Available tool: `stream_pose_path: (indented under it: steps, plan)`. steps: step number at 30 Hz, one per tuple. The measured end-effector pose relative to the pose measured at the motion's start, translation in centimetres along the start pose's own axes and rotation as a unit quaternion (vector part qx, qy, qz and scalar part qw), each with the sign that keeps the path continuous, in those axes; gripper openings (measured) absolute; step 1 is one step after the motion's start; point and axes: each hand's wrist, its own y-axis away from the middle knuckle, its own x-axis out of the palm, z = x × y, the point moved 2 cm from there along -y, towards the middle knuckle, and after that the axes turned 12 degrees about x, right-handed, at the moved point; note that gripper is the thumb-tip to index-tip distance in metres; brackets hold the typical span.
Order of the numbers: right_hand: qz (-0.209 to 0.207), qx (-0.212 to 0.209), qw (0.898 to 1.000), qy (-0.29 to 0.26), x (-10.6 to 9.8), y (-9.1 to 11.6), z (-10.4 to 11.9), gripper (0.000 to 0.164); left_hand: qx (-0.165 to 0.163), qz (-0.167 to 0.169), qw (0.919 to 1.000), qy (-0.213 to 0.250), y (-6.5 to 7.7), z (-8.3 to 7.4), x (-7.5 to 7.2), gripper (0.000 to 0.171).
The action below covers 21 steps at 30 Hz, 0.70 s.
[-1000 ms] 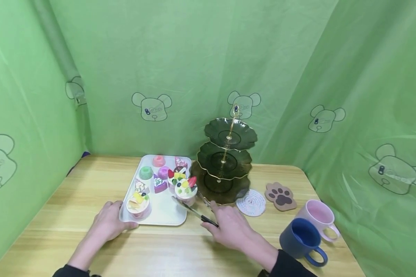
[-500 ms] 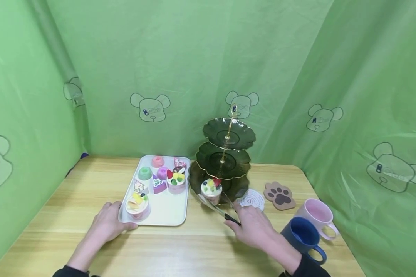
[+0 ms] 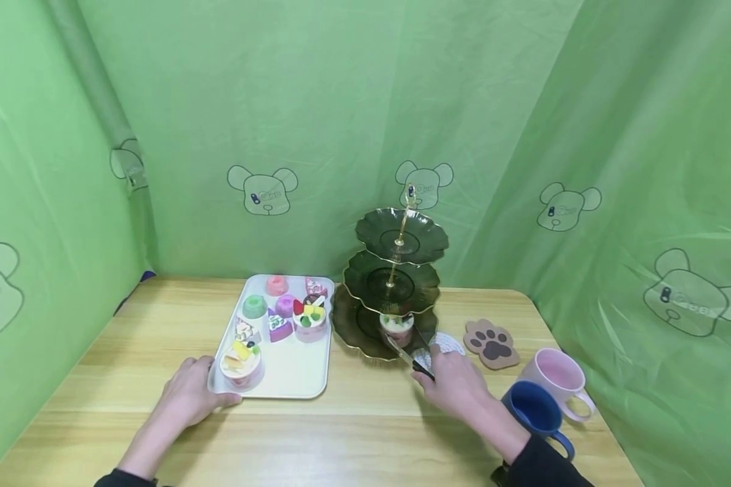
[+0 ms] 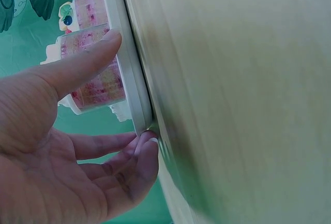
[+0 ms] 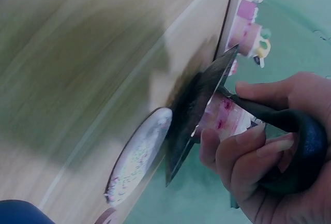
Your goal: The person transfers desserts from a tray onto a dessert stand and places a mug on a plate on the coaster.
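My left hand [image 3: 189,392] holds the near left corner of a white tray [image 3: 298,379], thumb along the front edge and fingers at the left side. In my right hand [image 3: 459,389] is a pair of tongs [image 3: 424,370] with black handles. Between the tong ends sits a pink layered dessert cup [image 3: 397,333], over the bottom plate of a dark three-tier stand [image 3: 365,341]. The middle plate hides part of the cup's top. On the tray stand two similar fruit-topped dessert cups, one dessert cup [image 3: 241,372] beside my left hand.
Small toy cakes [image 3: 255,306] in several colours lie on the tray's far half. Right of the stand are a round woven coaster [image 3: 449,343] and a brown paw coaster [image 3: 491,344]. A pink mug [image 3: 560,375] and a blue mug [image 3: 533,409] stand near my right forearm.
My right hand has carried the dessert cup in the tongs rightward from the tray to the stand's bottom plate, moving deeper under the middle plate. My left hand stays at the tray corner.
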Motion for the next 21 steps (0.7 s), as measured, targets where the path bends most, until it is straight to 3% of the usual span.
stream_pose_path:
  steps: [6,21]
  plan:
    - [-0.017,0.016,1.0,0.006,0.9,-1.4,-0.5,0.056,0.001,-0.001,1.0,0.005,0.1,0.0,0.0,0.102]
    - [0.013,0.054,0.998,0.0,1.0,-3.0,-0.5,0.045,0.002,-0.007,1.0,0.004,0.2,-0.2,0.1,0.1]
